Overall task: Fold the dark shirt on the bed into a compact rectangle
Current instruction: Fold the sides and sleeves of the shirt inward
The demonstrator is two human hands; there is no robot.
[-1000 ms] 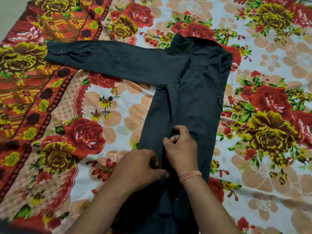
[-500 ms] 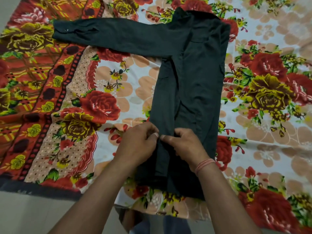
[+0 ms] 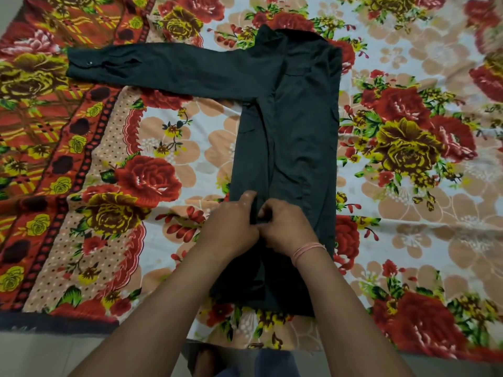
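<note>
That sleeve (image 3: 163, 69) sprawls left across the bed (image 3: 408, 240) while your left hand (image 3: 231, 227) and right hand (image 3: 285, 227) pinch the shirt (image 3: 299, 145) at its centre seam, fingers closed on cloth, so tug unevenly and the folded panel slides askew.

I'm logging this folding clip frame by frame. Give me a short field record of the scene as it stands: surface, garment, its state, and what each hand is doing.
surface: floral bedsheet
garment: dark shirt, collar at the far end
right side: already folded in
left sleeve: spread flat, pointing left
left hand: pinching the fabric at the shirt's centre line
right hand: pinching the same spot, touching the left hand
wrist: pink thread band on the right
fold progress: partial
</note>
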